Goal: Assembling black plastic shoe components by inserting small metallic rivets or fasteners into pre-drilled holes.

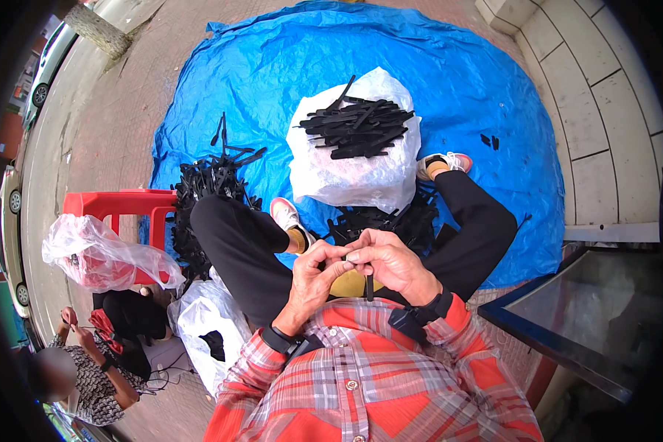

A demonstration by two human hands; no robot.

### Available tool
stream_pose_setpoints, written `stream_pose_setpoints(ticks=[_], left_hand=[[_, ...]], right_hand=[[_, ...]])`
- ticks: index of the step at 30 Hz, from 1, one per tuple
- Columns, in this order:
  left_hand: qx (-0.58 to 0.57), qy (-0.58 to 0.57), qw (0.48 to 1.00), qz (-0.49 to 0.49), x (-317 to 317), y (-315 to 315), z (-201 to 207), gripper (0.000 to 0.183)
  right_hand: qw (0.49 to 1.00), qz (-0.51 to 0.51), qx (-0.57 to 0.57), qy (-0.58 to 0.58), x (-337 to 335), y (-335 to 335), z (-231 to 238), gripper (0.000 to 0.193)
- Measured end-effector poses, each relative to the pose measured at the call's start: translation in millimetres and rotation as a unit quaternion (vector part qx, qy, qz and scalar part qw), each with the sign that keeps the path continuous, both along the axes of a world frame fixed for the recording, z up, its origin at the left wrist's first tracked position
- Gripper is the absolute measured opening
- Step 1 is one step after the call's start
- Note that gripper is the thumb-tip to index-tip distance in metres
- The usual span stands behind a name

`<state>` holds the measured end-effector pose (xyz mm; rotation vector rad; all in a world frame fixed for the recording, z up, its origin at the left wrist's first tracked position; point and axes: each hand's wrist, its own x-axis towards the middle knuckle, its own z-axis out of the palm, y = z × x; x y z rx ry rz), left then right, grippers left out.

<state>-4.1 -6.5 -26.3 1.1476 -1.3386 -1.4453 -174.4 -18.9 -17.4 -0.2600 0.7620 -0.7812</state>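
In front of my chest, both hands are closed with their fingertips together. A narrow black strip [369, 287] hangs down from the pinch, its upper end hidden by the fingers. My left hand [313, 283] pinches it with thumb and forefinger; my right hand [395, 267] grips it from the other side. Farther out, a pile of flat black strips [362, 125] lies on a stool-like support covered with a white plastic bag [353, 180]. More black strips [390, 225] are heaped between my legs, under the covered support.
A blue tarp [250, 74] spreads over the paving. To the left are a large heap of black strips [206, 184], a red plastic stool [158, 221] with a clear bag, and a white bag [206, 324]. Another person [99, 368] sits there. A blue-framed glass panel [582, 309] stands at right.
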Motion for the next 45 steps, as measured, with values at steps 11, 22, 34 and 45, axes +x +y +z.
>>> stream_pose_setpoints(ticks=[11,22,34,45], left_hand=[[-0.108,-0.090,0.987,-0.075,5,-2,12,0.018],[-0.055,-0.076,0.992,-0.090,4,-4,17,0.030],[0.111,-0.035,0.988,-0.101,3,-3,10,0.019],[0.053,-0.146,0.983,-0.098,-7,-6,7,0.007]], right_hand=[[0.993,0.055,-0.074,0.076,-6,3,6,0.023],[0.971,0.182,-0.141,0.062,-18,6,6,0.028],[0.906,0.128,-0.230,0.333,-6,9,-11,0.037],[0.847,0.109,-0.308,0.419,-22,11,-29,0.018]])
